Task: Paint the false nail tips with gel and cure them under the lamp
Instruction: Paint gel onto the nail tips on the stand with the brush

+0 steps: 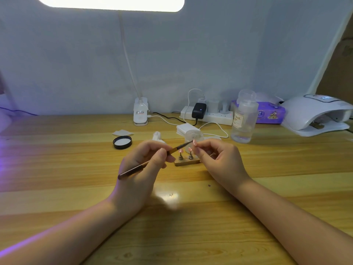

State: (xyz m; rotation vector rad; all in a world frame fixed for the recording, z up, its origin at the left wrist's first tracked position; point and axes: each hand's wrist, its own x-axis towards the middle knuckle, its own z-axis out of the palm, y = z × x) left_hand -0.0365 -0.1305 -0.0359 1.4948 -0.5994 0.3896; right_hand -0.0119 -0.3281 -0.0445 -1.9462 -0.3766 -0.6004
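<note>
Head view, wooden bench (76,188). Clear plastic bottle (243,119) upright toward the back right, pump top, labelled "NAIL", holding a low level of clear liquid. Small clear jar (193,136) just behind the hands, contents not legible; black lid (122,142) lying apart to its left, inside facing up. Purple tissue pack (267,113) behind the bottle. White curing lamp (317,115) at far right, mouth open toward the bench centre, what lies inside too dark to tell. White power strip (208,116) along the back wall with a black adapter plugged in; clip base of the desk lamp (140,114) to its left. Small wooden stand (186,162) at bench centre, between the two hands, carrying two metal pegs, each topped with a pink nail tip (190,149). Left hand (141,169) curled round a thin brush (152,160), grip closed on the handle near the ferrule, bristle end pointing up and right. Right hand (219,159) pinching another small pink tip between thumb and forefinger, grip closed on it, raised just above the stand. Brush point touching or just beside that held tip; cannot tell which. Both forearms resting low over the bench.
</note>
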